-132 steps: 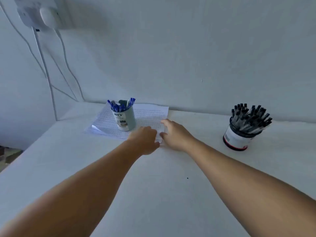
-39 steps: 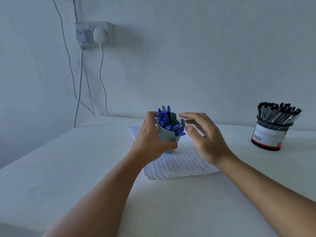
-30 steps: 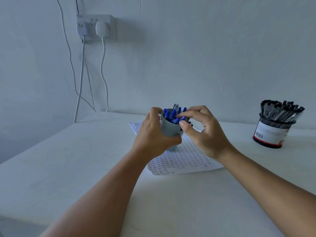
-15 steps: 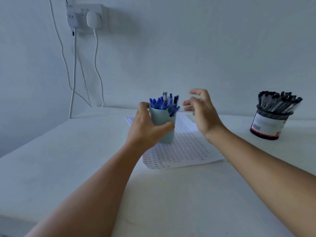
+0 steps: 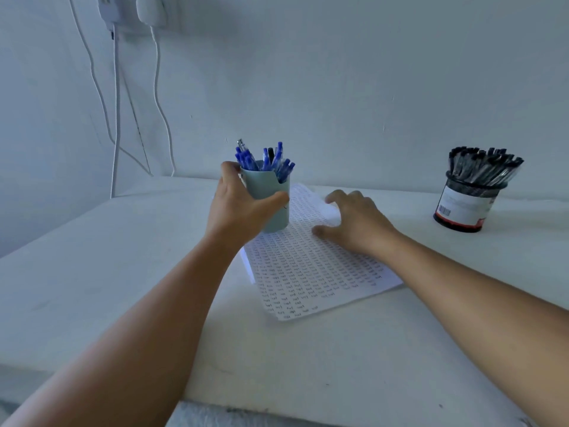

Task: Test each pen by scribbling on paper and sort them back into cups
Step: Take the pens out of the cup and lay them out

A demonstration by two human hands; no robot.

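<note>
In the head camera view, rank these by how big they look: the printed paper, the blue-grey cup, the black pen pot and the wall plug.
1. Printed paper, clearly largest.
2. and 3. Black pen pot and blue-grey cup: too alike to rank, and the left hand covers part of the cup.
4. Wall plug, smallest, though it is farther away and cut off by the frame.

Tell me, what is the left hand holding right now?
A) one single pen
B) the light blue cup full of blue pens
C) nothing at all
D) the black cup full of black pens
B: the left hand has its fingers and thumb curled round the light blue cup of blue pens, which stands on the printed paper; the black cup sits untouched far off to the right.
</note>
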